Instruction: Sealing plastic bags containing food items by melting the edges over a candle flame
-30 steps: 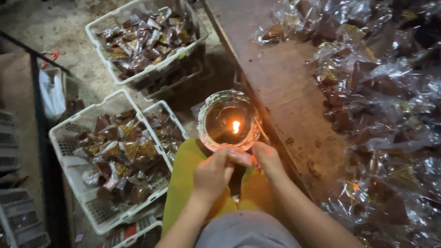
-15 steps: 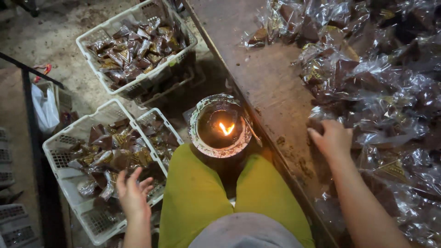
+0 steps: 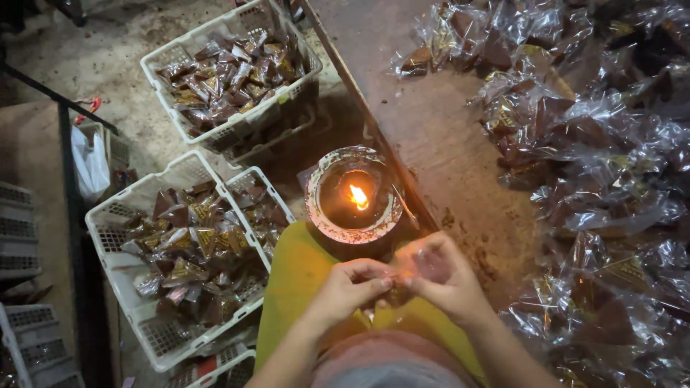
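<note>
My left hand (image 3: 348, 287) and my right hand (image 3: 438, 276) meet over my lap, both pinching one small clear-wrapped brown packet (image 3: 420, 267) between the fingertips. Just beyond them stands a round oil lamp (image 3: 353, 197) with a small flame burning in its middle. I sit with yellow cloth (image 3: 298, 276) over my legs, beside a brown wooden table (image 3: 431, 122).
A heap of clear-wrapped brown packets (image 3: 596, 165) covers the right side of the table. On the floor to the left stand white plastic baskets, one near (image 3: 115, 233) and one farther (image 3: 162, 68), filled with wrapped packets. A dark metal bar (image 3: 68, 179) runs at far left.
My left hand came back from the near basket and my right hand from the table heap. Both now meet in front of the lamp, holding a packet.
</note>
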